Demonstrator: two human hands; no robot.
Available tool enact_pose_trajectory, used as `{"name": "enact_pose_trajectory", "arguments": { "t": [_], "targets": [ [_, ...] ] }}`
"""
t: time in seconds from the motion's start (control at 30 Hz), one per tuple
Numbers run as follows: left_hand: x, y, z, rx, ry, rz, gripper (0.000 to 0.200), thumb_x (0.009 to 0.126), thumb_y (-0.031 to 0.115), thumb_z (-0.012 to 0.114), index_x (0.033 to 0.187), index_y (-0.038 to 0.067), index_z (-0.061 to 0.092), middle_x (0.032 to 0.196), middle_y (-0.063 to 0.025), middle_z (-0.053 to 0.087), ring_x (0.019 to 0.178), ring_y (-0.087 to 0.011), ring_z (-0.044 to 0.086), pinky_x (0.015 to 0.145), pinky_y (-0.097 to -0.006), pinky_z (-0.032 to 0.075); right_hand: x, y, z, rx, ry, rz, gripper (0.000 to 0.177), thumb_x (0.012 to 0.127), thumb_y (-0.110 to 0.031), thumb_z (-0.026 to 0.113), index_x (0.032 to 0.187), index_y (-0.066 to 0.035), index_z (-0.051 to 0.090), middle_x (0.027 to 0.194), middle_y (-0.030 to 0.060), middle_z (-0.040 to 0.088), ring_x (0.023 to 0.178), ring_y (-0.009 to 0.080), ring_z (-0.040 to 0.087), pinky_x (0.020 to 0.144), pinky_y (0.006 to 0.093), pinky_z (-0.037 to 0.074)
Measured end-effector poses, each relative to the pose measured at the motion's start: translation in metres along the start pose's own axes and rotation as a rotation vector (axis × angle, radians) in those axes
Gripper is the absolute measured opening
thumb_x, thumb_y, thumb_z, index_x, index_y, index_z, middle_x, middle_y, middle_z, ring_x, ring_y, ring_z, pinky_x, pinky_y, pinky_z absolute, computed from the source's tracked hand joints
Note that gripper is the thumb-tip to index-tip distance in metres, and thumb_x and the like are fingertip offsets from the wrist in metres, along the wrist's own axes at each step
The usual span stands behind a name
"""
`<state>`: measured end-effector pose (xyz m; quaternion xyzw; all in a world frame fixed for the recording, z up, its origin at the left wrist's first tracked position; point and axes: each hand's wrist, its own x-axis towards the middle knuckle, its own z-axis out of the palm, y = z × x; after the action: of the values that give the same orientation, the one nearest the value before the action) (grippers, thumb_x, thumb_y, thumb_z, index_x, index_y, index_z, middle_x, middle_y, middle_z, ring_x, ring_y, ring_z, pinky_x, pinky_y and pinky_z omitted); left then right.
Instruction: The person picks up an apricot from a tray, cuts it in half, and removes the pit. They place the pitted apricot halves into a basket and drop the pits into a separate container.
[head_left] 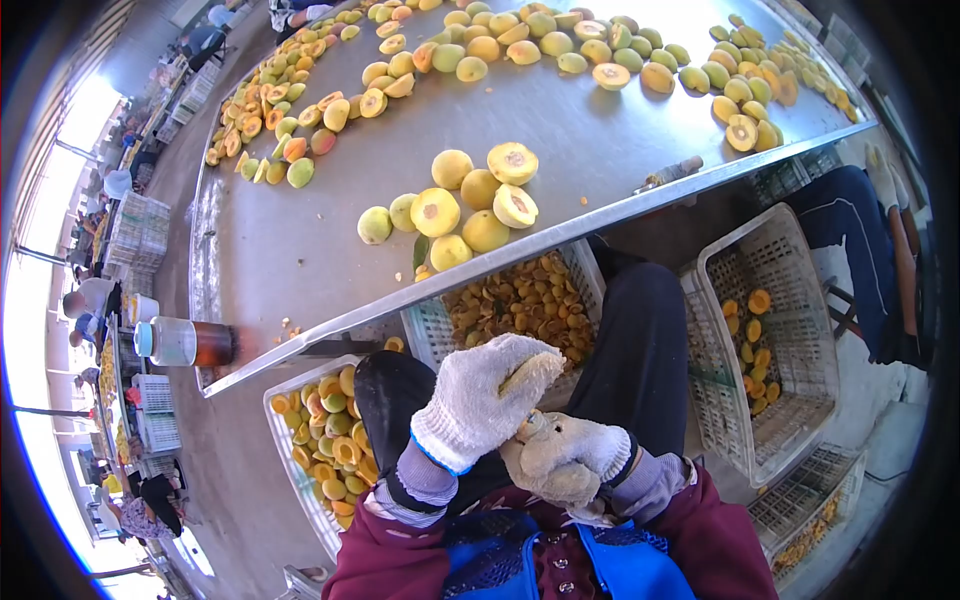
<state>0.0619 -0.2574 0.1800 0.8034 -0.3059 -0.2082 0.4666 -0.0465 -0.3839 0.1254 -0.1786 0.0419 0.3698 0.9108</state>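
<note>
- Your left hand [487, 398], in a white knit glove, is raised over your lap. Its fingers are curled together and clamped on a peach piece [521, 374], of which only a yellow sliver shows between the fingers.
- Your right hand [567, 460], in a worn beige glove, sits just below and touches the left. Its fingers are folded shut round a small pale object [531, 424] at the left hand's heel; what it is cannot be told.
- Both hands are above your dark trousers [640, 350], close to your chest and below the edge of the steel table [300, 250].
- Straight ahead of your hands, under the table edge, is a white crate of peach stones [520, 300].
- To your left, beside your knee, a second crate [285, 395] is filled with halved peaches, cut faces up.
- To your right, a third, tilted crate [790, 260] holds only a few halves along its left side.
- On the table nearest you lies a cluster of peaches [470, 205], some whole and some cut, with more spread along the far side.
- A jar with a blue lid [185, 342] lies on its side at the table's left end.
- Another person's leg in blue [850, 240] is at the right, well apart from your hands.
</note>
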Motion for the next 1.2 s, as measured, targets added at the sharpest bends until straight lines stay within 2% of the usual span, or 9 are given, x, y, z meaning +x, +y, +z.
{"name": "enact_pose_trajectory", "arguments": {
  "t": [0.1,0.17,0.27,0.43,0.5,0.63,0.7,1.03,1.2],
  "targets": [
    [-0.01,-0.004,0.007,-0.382,0.121,0.089,0.021,0.091,0.021,0.064,0.099,0.001,0.068,0.088,-0.0111,0.069,0.073,-0.0228,0.067,0.065,-0.0323,0.053,-0.002,-0.001,0.006,0.048,-0.025,0.001,0.022,0.08,-0.019,0.073,0.091,-0.005,0.06,0.079,0.0026,0.06,0.065,0.0102,0.056,0.059,0.0231,0.047],
    [-0.009,0.004,0.019,-0.666,0.165,-0.115,0.032,0.094,0.032,0.06,0.1,0.002,0.066,0.085,-0.0082,0.066,0.069,-0.0194,0.063,0.061,-0.0311,0.052,-0.003,-0.001,0.004,0.083,-0.018,0.033,0.022,0.08,-0.018,0.073,0.091,-0.006,0.06,0.079,0.0028,0.06,0.066,0.0102,0.056,0.06,0.0231,0.047],
    [0.011,-0.013,0.021,-1.727,0.288,-0.548,0.038,0.095,0.049,0.053,0.087,0.012,0.055,0.075,-0.0045,0.057,0.054,-0.017,0.056,0.047,-0.0274,0.046,-0.003,-0.015,0.002,-0.139,-0.248,-0.044,0.017,0.079,-0.016,0.072,0.085,-0.006,0.059,0.079,0.0028,0.06,0.069,0.0103,0.056,0.064,0.0237,0.046],
    [-0.05,-0.042,-0.043,-0.736,0.766,-0.255,0.038,0.095,0.042,0.056,0.1,0.005,0.061,0.089,-0.0084,0.063,0.078,-0.0177,0.065,0.06,-0.0284,0.052,-0.007,-0.029,0.006,-0.085,0.177,-0.001,0.015,0.083,-0.016,0.069,0.08,-0.006,0.059,0.059,-0.0001,0.054,0.047,0.0084,0.049,0.041,0.0235,0.037],
    [-0.086,-0.069,-0.088,0.391,0.741,-0.25,0.034,0.093,0.033,0.06,0.104,0.001,0.064,0.1,-0.0092,0.065,0.099,-0.0208,0.064,0.083,-0.0322,0.052,0.002,-0.026,0.003,-0.098,0.265,0.01,0.014,0.085,-0.017,0.067,0.081,-0.006,0.06,0.054,-0.0006,0.051,0.04,0.0078,0.045,0.034,0.0236,0.031],
    [-0.107,-0.095,-0.127,1.255,0.537,-0.271,0.03,0.082,0.018,0.069,0.107,0.002,0.065,0.114,-0.0151,0.063,0.117,-0.031,0.056,0.098,-0.0392,0.044,0.018,-0.029,0.018,-0.254,0.417,0.057,0.015,0.088,-0.021,0.066,0.092,-0.011,0.055,0.061,0.0003,0.053,0.041,0.0083,0.045,0.037,0.0221,0.037],
    [-0.066,-0.079,-0.124,0.474,0.703,-0.202,0.03,0.081,0.018,0.07,0.108,0.005,0.067,0.122,-0.0142,0.062,0.126,-0.0317,0.049,0.104,-0.0397,0.039,0.023,-0.024,0.014,-0.332,0.457,0.073,0.018,0.088,-0.023,0.066,0.097,-0.013,0.053,0.065,0.0005,0.055,0.044,0.0081,0.046,0.039,0.0218,0.04],
    [0.122,-0.148,-0.151,0.868,0.094,-0.315,0.06,0.076,0.034,0.073,0.129,0.012,0.055,0.132,-0.0158,0.055,0.123,-0.0295,0.053,0.102,-0.0399,0.043,0.02,-0.026,0.02,-0.342,0.434,0.022,0.02,0.088,-0.023,0.066,0.099,-0.011,0.054,0.071,-0.0003,0.055,0.056,0.0067,0.05,0.048,0.0212,0.042],
    [0.063,-0.093,-0.117,-0.751,0.275,-0.346,0.058,0.089,0.039,0.061,0.133,0.004,0.046,0.112,-0.0134,0.062,0.09,-0.0214,0.064,0.069,-0.0306,0.054,0.017,-0.031,0.027,-0.342,0.44,-0.023,0.02,0.088,-0.022,0.066,0.1,-0.01,0.056,0.07,-0.0007,0.054,0.058,0.0066,0.051,0.049,0.0219,0.042]
  ]
}}
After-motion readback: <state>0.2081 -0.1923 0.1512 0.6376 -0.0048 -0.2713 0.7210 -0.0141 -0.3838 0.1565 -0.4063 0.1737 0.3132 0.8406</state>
